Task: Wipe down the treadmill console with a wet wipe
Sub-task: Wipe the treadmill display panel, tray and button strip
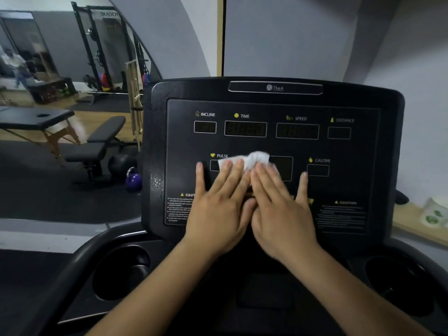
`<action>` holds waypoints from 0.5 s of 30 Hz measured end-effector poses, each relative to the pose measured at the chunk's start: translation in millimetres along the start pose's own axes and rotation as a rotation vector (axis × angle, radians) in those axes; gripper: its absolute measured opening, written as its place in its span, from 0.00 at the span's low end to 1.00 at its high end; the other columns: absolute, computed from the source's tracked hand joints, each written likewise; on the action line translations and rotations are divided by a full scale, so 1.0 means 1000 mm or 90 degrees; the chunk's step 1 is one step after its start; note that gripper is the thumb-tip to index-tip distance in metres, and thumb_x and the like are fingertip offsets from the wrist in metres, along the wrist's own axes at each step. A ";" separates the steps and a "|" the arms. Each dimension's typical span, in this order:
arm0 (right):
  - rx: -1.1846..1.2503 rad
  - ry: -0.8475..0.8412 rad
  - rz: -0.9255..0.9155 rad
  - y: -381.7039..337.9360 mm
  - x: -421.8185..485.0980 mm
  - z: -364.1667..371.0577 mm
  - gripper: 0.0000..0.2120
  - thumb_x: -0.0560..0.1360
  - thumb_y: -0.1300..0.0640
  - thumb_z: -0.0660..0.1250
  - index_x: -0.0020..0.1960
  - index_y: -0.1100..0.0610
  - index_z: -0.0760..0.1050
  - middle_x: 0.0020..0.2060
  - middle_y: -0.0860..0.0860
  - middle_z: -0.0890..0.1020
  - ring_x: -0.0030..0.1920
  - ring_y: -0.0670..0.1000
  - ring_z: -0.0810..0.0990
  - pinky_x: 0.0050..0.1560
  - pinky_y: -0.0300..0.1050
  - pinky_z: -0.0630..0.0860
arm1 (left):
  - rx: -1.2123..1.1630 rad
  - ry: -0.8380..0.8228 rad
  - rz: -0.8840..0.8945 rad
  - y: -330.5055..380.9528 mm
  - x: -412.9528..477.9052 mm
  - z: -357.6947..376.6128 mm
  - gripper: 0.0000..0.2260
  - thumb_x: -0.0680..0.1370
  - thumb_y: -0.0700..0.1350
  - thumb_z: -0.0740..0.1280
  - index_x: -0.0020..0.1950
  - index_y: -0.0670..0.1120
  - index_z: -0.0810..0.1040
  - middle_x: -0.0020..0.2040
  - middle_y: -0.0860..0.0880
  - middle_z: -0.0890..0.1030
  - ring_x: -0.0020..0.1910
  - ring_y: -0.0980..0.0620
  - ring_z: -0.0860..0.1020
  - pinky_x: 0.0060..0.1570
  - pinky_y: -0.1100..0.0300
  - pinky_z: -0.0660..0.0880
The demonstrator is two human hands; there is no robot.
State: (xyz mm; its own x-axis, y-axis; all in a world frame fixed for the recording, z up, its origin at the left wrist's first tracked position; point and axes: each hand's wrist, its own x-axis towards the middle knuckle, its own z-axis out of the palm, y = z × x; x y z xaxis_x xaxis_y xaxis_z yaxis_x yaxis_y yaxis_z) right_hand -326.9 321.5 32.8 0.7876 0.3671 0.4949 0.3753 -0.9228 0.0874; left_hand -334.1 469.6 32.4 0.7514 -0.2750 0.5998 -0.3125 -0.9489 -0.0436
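While left hand (218, 207) and right hand (282, 209), fingers straight, press wet wipe (253, 159) flat at console (351, 151) centre: job likely midway; console left edge beaded wet, upper displays apparently pending.

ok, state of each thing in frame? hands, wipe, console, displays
console: droplets on left edge
displays: all dark
wet wipe: bunched, pressed against console
left hand: fingers straight, pressing wet wipe
right hand: fingers straight, pressing wet wipe, blurred
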 end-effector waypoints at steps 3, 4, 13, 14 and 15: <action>-0.001 0.023 0.038 0.018 0.023 -0.011 0.29 0.78 0.51 0.47 0.78 0.58 0.54 0.78 0.51 0.54 0.78 0.48 0.46 0.71 0.73 0.46 | 0.014 0.004 -0.012 0.008 0.037 -0.006 0.25 0.83 0.55 0.50 0.77 0.45 0.63 0.78 0.44 0.62 0.77 0.45 0.59 0.73 0.33 0.44; 0.002 0.023 0.042 0.022 0.023 -0.012 0.29 0.78 0.51 0.47 0.78 0.57 0.53 0.79 0.51 0.53 0.78 0.48 0.45 0.71 0.73 0.46 | 0.010 0.004 -0.017 0.011 0.040 -0.005 0.25 0.83 0.55 0.50 0.77 0.45 0.62 0.78 0.44 0.61 0.78 0.45 0.58 0.73 0.33 0.43; -0.004 -0.024 0.010 0.049 -0.049 0.010 0.29 0.77 0.50 0.50 0.77 0.58 0.58 0.78 0.52 0.56 0.78 0.50 0.50 0.69 0.75 0.51 | 0.006 -0.038 0.033 0.053 -0.012 0.024 0.26 0.82 0.57 0.53 0.77 0.46 0.63 0.79 0.45 0.59 0.78 0.44 0.57 0.72 0.31 0.50; -0.003 -0.018 0.020 0.055 -0.042 0.005 0.29 0.77 0.50 0.49 0.77 0.58 0.57 0.78 0.52 0.56 0.78 0.50 0.49 0.69 0.75 0.50 | 0.016 -0.034 0.037 0.054 -0.001 0.022 0.26 0.82 0.57 0.52 0.77 0.46 0.63 0.78 0.45 0.60 0.78 0.44 0.58 0.71 0.31 0.49; 0.000 -0.006 0.033 0.060 -0.032 0.000 0.29 0.78 0.50 0.49 0.77 0.57 0.55 0.78 0.52 0.54 0.78 0.49 0.48 0.70 0.75 0.48 | 0.026 -0.024 0.039 0.056 0.013 0.019 0.26 0.82 0.57 0.52 0.77 0.46 0.63 0.78 0.45 0.60 0.77 0.44 0.58 0.71 0.30 0.48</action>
State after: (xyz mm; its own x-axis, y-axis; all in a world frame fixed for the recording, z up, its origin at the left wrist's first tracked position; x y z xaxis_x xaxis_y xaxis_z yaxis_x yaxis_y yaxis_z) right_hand -329.5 254.3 22.6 0.8110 0.3195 0.4900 0.3332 -0.9408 0.0619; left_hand -330.6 410.1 22.9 0.7532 -0.3372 0.5647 -0.3352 -0.9355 -0.1116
